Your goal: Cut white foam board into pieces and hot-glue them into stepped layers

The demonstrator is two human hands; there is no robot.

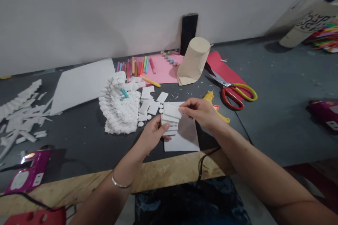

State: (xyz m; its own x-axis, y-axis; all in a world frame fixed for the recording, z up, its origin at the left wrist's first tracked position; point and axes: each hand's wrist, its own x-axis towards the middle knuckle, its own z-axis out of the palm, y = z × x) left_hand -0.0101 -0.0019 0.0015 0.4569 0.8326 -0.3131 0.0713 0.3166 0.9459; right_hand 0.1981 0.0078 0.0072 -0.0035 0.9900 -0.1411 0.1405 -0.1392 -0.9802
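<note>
My left hand (153, 134) is closed from below on a stack of small white foam rectangles (170, 122), fanned out like steps. My right hand (202, 111) pinches the top white rectangle (173, 109) of that stack with thumb and fingertips. Both hands hover over a white sheet (185, 137) lying on the dark table. Just left of the hands stands a curved white model built from many small foam pieces (118, 103), with loose white rectangles and round dots (149, 103) beside it.
Red and yellow scissors (233, 91), a yellow glue gun (213, 103), a beige paper cylinder (194, 59), a phone (188, 31) leaning on the wall, coloured markers (136, 66) on pink paper, a white board (83, 82), foam scraps (21, 112), purple packets (29, 174).
</note>
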